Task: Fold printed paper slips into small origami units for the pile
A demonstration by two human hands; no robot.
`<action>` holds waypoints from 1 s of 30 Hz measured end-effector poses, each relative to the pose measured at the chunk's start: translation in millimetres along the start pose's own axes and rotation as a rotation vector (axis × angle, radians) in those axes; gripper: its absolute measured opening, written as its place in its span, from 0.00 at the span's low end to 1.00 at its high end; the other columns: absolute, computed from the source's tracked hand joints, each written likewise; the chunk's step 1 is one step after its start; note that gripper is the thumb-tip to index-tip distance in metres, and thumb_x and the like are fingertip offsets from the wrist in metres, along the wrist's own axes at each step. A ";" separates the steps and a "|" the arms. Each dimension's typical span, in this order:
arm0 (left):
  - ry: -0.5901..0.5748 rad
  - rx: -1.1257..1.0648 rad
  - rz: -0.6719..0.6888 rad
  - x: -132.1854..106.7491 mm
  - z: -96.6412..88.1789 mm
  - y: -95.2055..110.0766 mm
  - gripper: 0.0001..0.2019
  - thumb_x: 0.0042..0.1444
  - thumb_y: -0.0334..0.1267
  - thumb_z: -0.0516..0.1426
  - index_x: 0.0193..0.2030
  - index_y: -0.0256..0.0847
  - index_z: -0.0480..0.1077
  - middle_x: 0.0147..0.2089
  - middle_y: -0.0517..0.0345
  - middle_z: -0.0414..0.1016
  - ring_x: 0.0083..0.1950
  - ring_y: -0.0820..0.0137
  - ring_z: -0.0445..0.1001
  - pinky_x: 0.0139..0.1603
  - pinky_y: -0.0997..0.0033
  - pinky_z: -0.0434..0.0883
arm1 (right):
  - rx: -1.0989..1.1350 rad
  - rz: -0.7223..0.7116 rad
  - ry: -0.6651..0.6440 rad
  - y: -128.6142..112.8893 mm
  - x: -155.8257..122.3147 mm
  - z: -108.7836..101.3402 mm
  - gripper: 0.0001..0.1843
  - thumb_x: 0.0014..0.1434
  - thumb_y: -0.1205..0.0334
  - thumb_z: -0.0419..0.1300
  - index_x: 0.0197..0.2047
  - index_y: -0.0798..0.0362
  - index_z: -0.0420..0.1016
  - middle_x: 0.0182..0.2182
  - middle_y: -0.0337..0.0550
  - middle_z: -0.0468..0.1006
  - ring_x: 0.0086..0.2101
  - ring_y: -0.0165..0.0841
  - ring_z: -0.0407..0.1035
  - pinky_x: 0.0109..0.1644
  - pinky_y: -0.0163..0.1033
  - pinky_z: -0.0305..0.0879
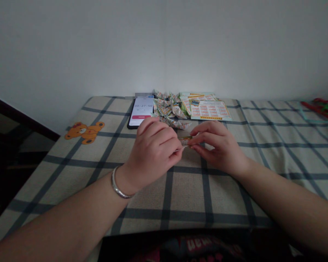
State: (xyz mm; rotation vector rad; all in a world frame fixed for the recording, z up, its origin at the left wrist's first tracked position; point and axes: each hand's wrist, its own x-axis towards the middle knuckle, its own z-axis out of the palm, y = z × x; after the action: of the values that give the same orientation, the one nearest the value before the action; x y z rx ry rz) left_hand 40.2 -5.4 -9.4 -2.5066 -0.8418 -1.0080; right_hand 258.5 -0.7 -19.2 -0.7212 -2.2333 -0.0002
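Checked cloth (262, 145), grey-blue lines on pale ground, covers the whole surface under both hands and runs back to the wall beyond them. A bear print (84, 131) sits on the cloth well out past the left hand, on its outer side. Beyond the right hand, near the wall, printed sheets (209, 109) lie flat in a loose overlapping stack. Just beyond the left hand lies a phone (141, 111), screen lit, showing a timer readout and a red button. Between phone and sheets, directly past the fingertips of both hands, a pile of folded paper pieces (169, 109) in the same print as the sheets; its nearest pieces lie just beyond the knuckles. Far out past the right hand, at the cloth's edge, red and green strips (326, 108), detail too blurred to tell. Left hand (153, 153): fingers curled in, nearly a fist, thumb and forefinger pinched on one end of a small folded paper piece (185, 141). A silver bangle (117, 187) rings the left wrist. Right hand (218, 145): fingers half bent, thumb and first fingers nipped together on the other end of the same piece. The piece is held between the two hands, just above the cloth, hands almost touching at the fingertips. Whether the heels of the hands rest on the cloth cannot be told.
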 end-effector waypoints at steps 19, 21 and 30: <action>-0.058 -0.166 -0.154 0.7 2.6 1.7 0.08 0.55 0.31 0.58 0.25 0.41 0.71 0.29 0.60 0.73 0.38 0.67 0.68 0.48 0.59 0.64 | -0.271 -0.122 0.086 -2.4 -5.7 -6.1 0.08 0.57 0.66 0.64 0.40 0.45 0.74 0.41 0.41 0.75 0.42 0.37 0.69 0.44 0.45 0.67; -0.051 -0.172 -0.144 0.9 2.8 1.6 0.08 0.56 0.31 0.58 0.26 0.41 0.72 0.29 0.60 0.73 0.38 0.67 0.68 0.48 0.60 0.64 | -0.278 -0.127 0.099 -2.0 -5.6 -5.8 0.09 0.56 0.66 0.65 0.41 0.45 0.75 0.42 0.41 0.75 0.43 0.37 0.69 0.44 0.45 0.67; -0.020 -0.131 -0.089 0.2 3.4 2.5 0.09 0.56 0.30 0.58 0.24 0.42 0.71 0.29 0.61 0.74 0.38 0.68 0.69 0.49 0.59 0.64 | -0.254 -0.097 0.049 0.3 -6.1 -3.0 0.07 0.57 0.64 0.64 0.40 0.45 0.75 0.41 0.41 0.75 0.40 0.36 0.69 0.42 0.45 0.66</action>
State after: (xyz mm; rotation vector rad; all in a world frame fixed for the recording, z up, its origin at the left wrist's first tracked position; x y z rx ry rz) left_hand 43.8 -5.6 -11.8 -2.6124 -0.9293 -1.1012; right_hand 264.0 -4.2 -21.4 -0.7379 -2.2414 -0.3517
